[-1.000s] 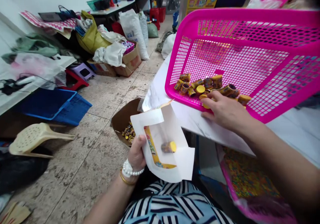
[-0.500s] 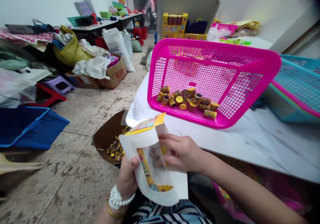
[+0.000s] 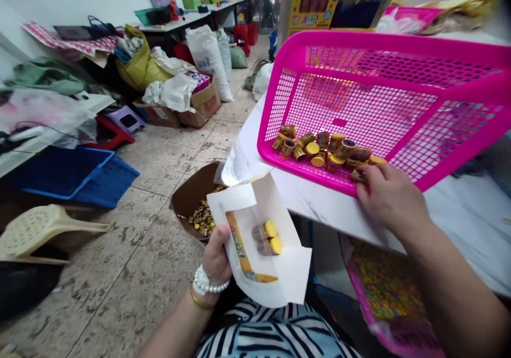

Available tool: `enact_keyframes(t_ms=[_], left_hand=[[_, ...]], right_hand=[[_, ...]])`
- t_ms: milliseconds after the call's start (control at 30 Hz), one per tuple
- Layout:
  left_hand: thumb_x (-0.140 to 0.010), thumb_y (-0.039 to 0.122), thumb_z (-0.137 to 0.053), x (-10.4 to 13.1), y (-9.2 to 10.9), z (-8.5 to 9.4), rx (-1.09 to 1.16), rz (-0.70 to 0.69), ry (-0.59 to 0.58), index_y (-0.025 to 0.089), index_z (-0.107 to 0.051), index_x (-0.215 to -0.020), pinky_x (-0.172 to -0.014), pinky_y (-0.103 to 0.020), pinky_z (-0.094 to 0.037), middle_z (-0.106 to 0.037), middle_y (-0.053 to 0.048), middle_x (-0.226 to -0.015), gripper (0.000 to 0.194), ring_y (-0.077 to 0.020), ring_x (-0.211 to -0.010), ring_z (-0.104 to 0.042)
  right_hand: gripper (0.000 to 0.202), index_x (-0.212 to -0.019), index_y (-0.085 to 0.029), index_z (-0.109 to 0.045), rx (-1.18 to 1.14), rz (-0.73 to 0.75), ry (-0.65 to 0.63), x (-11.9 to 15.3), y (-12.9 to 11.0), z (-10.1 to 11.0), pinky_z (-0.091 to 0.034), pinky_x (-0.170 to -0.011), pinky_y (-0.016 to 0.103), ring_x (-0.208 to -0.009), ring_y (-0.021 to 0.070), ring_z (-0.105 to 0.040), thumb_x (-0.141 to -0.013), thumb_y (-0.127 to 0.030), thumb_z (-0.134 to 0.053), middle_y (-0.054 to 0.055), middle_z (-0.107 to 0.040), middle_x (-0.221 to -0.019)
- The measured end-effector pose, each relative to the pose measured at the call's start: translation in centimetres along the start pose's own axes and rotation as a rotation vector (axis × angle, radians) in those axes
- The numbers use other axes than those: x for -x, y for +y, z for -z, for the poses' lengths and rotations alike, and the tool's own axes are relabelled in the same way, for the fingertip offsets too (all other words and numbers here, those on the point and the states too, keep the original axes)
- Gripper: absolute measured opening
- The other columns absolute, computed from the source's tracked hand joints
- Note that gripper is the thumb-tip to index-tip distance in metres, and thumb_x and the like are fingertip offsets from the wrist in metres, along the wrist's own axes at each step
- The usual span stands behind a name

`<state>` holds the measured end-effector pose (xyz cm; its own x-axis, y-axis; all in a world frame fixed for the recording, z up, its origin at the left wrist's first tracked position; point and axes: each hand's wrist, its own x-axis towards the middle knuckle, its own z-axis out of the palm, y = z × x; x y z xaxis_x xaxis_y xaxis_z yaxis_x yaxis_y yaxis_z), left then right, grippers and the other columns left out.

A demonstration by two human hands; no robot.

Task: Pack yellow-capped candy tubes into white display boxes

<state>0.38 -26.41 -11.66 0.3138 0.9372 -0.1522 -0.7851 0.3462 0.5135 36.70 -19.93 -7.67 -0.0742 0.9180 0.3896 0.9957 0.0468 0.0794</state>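
My left hand (image 3: 216, 256) grips the left edge of an open white box (image 3: 293, 270) with a clear window, its thumb on the front. Two small jars with yellow lids (image 3: 275, 245) lie inside the box. At the front right of the tilted pink basket (image 3: 383, 89), my right hand (image 3: 393, 198) has its thumb and fingers closed round a small jar (image 3: 358, 176). Several more brown and yellow jars (image 3: 312, 148) are heaped along the bottom of the basket.
The basket rests on a white marbled table (image 3: 319, 201). Below it on the left, a cardboard box (image 3: 186, 204) holds many jars. A pink container (image 3: 375, 321) of colourful pieces is under the table. A blue crate (image 3: 96, 180) and stools stand at the left.
My right hand has left the white box and moved right to the basket, where it has taken hold of a jar. The view has shifted, and two jars now show in the box.
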Motion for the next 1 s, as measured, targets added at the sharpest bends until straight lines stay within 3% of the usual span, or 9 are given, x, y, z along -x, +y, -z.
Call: enact_keyframes(t_ms=[133, 233, 333, 467, 533, 667, 733, 867, 1000], left_hand=[[-0.085, 0.045, -0.077, 0.1, -0.2, -0.3, -0.009, 0.013, 0.055, 0.018, -0.073, -0.121, -0.109, -0.048, -0.052, -0.077, -0.011, -0.117, 0.045, -0.0316, -0.109, -0.074], [-0.082, 0.042, -0.080, 0.1, -0.5, -0.7, -0.043, 0.011, 0.108, 0.018, -0.073, -0.122, -0.101, -0.043, -0.059, -0.077, -0.010, -0.117, 0.047, -0.0287, -0.105, -0.075], [-0.081, 0.044, -0.081, 0.1, -1.0, -1.3, -0.072, 0.012, 0.111, 0.019, -0.073, -0.122, -0.096, -0.038, -0.061, -0.078, -0.009, -0.115, 0.049, -0.0272, -0.105, -0.075], [-0.081, 0.043, -0.081, 0.3, -1.3, -2.0, -0.087, -0.006, 0.083, 0.021, -0.073, -0.124, -0.091, -0.034, -0.063, -0.080, -0.007, -0.111, 0.048, -0.0255, -0.098, -0.077], [-0.081, 0.043, -0.081, 0.3, -1.0, -1.8, -0.079, -0.011, 0.072, 0.022, -0.072, -0.125, -0.091, -0.036, -0.063, -0.079, -0.007, -0.112, 0.049, -0.0268, -0.098, -0.077], [-0.084, 0.045, -0.077, 0.4, -0.3, -0.9, -0.030, 0.017, 0.036, 0.023, -0.075, -0.121, -0.099, -0.044, -0.060, -0.079, -0.008, -0.115, 0.043, -0.0312, -0.106, -0.075], [-0.087, 0.045, -0.074, 0.4, -0.1, -0.6, -0.003, 0.033, 0.008, 0.023, -0.075, -0.121, -0.105, -0.047, -0.056, -0.078, -0.008, -0.116, 0.041, -0.0311, -0.107, -0.074], [-0.090, 0.050, -0.068, 0.4, -0.3, -0.7, 0.062, 0.093, -0.079, 0.020, -0.072, -0.126, -0.118, -0.052, -0.042, -0.076, -0.010, -0.122, 0.047, -0.0332, -0.121, -0.068], [-0.093, 0.051, -0.063, 0.5, -0.5, -0.6, 0.090, 0.102, -0.113, 0.019, -0.069, -0.130, -0.124, -0.057, -0.029, -0.074, -0.013, -0.126, 0.050, -0.0361, -0.135, -0.057]], right_hand=[[0.028, -0.114, -0.016, -0.068, -0.211, 0.018, 0.127, -0.1, -0.3, 0.9, -0.055, -0.076, 0.045, -0.096, 0.0347, -0.067, -0.091, -0.030, -0.061, 0.019, -0.069, -0.110], [0.026, -0.114, -0.018, -0.065, -0.458, 0.124, 0.219, 0.3, -3.9, 3.0, -0.058, -0.080, 0.040, -0.091, 0.0274, -0.070, -0.090, -0.029, -0.066, 0.011, -0.071, -0.102], [0.020, -0.112, -0.019, -0.064, -0.737, 0.373, 0.127, 0.8, -9.6, 4.9, -0.059, -0.081, 0.033, -0.092, 0.0206, -0.071, -0.092, -0.019, -0.062, 0.008, -0.074, -0.104], [0.011, -0.099, -0.016, -0.069, -0.728, 0.684, 0.000, 0.5, -14.2, 5.5, -0.060, -0.077, 0.033, -0.092, 0.0219, -0.071, -0.094, -0.018, -0.059, 0.010, -0.076, -0.100], [0.015, -0.103, -0.016, -0.071, -0.711, 0.648, 0.062, -0.3, -13.4, 5.4, -0.061, -0.079, 0.034, -0.093, 0.0215, -0.072, -0.096, -0.023, -0.059, 0.010, -0.077, -0.105], [0.024, -0.112, -0.020, -0.073, -0.486, 0.185, 0.300, -3.7, -8.0, 5.2, -0.056, -0.093, 0.041, -0.108, 0.0253, -0.069, -0.096, -0.035, -0.062, 0.010, -0.075, -0.117], [0.035, -0.117, -0.020, -0.073, -0.270, 0.017, 0.232, -5.9, -5.2, 4.6, -0.054, -0.090, 0.047, -0.112, 0.0324, -0.065, -0.092, -0.043, -0.065, 0.013, -0.071, -0.123], [0.038, -0.122, -0.018, -0.071, -0.199, -0.024, -0.026, -7.8, -2.6, 3.1, -0.052, -0.078, 0.041, -0.090, 0.0284, -0.066, -0.091, -0.037, -0.060, 0.013, -0.074, -0.102], [0.036, -0.121, -0.020, -0.068, -0.195, 0.001, 0.095, -4.7, -2.8, 3.2, -0.053, -0.081, 0.042, -0.097, 0.0308, -0.065, -0.098, -0.040, -0.049, 0.015, -0.070, -0.106]])
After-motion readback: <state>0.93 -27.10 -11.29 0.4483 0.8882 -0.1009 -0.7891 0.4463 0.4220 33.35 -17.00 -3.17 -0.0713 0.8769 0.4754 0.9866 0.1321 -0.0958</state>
